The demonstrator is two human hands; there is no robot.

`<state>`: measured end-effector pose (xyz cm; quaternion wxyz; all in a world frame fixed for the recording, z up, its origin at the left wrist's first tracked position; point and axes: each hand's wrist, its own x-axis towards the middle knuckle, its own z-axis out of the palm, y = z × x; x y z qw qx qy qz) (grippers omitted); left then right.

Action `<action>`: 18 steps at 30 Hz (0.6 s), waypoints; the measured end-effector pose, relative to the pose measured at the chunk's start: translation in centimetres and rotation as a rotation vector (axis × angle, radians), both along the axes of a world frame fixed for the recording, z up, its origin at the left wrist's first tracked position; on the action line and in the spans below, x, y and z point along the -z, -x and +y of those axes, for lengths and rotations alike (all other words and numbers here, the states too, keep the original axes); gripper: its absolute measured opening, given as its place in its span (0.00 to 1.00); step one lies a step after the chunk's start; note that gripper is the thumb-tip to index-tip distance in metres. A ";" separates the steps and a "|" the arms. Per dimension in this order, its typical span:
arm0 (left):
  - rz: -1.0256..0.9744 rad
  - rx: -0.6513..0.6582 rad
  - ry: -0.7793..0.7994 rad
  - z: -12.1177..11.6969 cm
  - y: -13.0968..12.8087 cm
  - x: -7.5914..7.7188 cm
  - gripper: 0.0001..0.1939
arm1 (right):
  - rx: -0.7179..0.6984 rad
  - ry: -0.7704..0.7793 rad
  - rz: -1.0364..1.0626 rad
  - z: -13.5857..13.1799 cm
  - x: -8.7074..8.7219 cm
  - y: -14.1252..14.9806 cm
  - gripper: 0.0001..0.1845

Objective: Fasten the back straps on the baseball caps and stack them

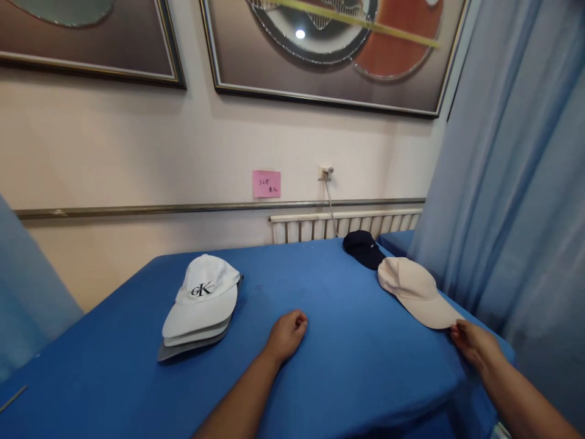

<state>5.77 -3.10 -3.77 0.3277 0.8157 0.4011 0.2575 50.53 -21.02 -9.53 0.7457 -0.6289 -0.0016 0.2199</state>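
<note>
My left hand (287, 334) rests on the blue table (329, 366) near its middle, fingers curled into a loose fist with nothing in them. To its left lies a stack of caps, a white cap (203, 294) with a black logo on top and a grey brim showing at the bottom. My right hand (473, 344) is at the table's right edge, its fingers pinched at the tip of the brim of a beige cap (414, 289). Behind the beige cap lies a dark navy cap (364, 248).
A blue curtain (512, 183) hangs close on the right. Behind the table are a white radiator (342, 224), a wall socket with a cable (325, 174), a pink note (266, 183) and framed pictures (329, 55). More blue fabric (27, 292) stands at the left.
</note>
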 end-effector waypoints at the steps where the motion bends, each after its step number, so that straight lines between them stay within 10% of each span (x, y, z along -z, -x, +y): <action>1: -0.005 0.003 0.003 0.0 0.0 0.1 0.08 | 0.055 0.019 0.007 -0.2 0.1 0.6 0.11; 6: -0.011 0.014 0.001 -0.3 0.1 0.4 0.08 | 0.179 0.051 -0.074 0.6 -0.5 6.6 0.14; 13: -0.085 0.010 0.101 -0.6 0.4 1.1 0.08 | -0.509 0.034 -0.348 11.2 -6.1 21.7 0.26; 18: -0.389 -0.168 0.269 -0.4 1.3 0.2 0.03 | -0.855 0.055 -0.464 18.0 -4.5 29.1 0.17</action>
